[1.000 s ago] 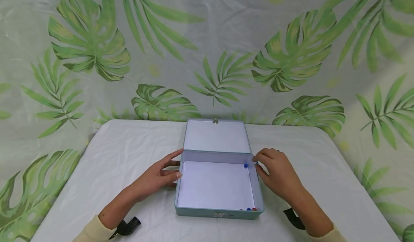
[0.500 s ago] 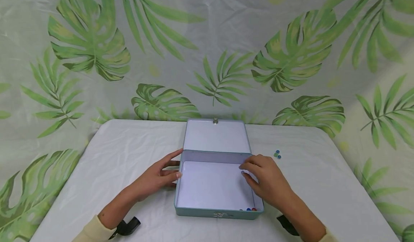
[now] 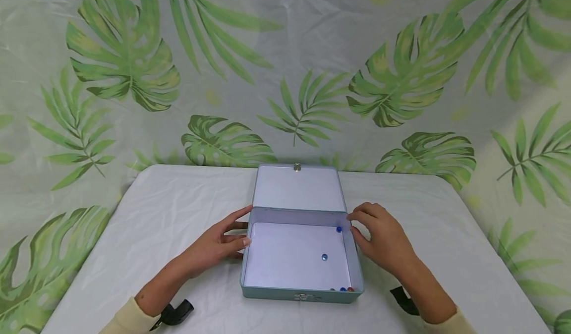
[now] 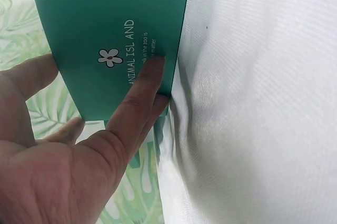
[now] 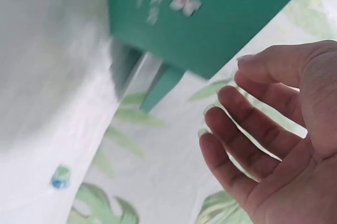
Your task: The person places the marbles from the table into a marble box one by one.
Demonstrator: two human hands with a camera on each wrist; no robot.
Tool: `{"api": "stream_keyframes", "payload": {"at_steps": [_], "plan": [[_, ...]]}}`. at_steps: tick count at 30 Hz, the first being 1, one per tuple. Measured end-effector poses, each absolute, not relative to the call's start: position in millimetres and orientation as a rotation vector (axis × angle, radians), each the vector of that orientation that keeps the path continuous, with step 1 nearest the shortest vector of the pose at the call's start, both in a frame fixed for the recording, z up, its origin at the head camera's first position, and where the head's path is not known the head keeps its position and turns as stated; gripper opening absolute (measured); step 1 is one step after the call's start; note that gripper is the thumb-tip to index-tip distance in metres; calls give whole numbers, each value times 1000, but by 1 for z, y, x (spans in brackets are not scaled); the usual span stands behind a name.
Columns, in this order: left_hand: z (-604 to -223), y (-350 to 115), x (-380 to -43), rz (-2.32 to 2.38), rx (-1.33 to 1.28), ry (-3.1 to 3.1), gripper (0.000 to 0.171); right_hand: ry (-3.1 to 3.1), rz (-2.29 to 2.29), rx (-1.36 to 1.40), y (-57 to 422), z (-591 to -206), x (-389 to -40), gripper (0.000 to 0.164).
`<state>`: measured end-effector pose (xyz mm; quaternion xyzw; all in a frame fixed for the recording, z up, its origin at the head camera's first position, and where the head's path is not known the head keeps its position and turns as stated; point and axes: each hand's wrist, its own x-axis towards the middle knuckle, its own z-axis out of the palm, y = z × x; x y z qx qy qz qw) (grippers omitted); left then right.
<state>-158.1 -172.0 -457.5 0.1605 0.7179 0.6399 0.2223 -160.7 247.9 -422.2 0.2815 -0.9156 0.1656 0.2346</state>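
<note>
A green tin box [image 3: 269, 293] with a white inside stands on the table, its lid [image 3: 298, 188] folded back. My left hand [image 3: 220, 245] rests at its left side, fingers fairly straight against the green wall and thumb by the rim. My right hand [image 3: 383, 235] is near the far right corner, fingers loosely bent; nothing is between them in the right wrist view. A light blue marble [image 3: 324, 257] lies on the box floor, a dark blue marble [image 3: 339, 229] near the far right corner. At the near right corner are a blue marble [image 3: 343, 289] and a red marble [image 3: 350, 289].
Green and blue marbles [image 5: 60, 176] lie on the white tablecloth [image 5: 42, 129] beyond the right hand, which covers them in the head view. A leaf-patterned cloth [image 3: 303, 51] hangs behind the table. Black straps [image 3: 176, 314] hang at both wrists.
My right hand went left over the box with something small at its fingertips, then came back to the right rim. A light blue marble now lies on the box floor. The left hand stayed still.
</note>
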Motion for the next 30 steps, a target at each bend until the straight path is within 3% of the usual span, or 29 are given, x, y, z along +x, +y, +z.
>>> {"api": "stream_keyframes", "payload": {"at_steps": [30], "plan": [[-457, -171, -156, 1756, 436, 1994, 80, -2761, 507, 405, 328, -459, -201, 14]]}}
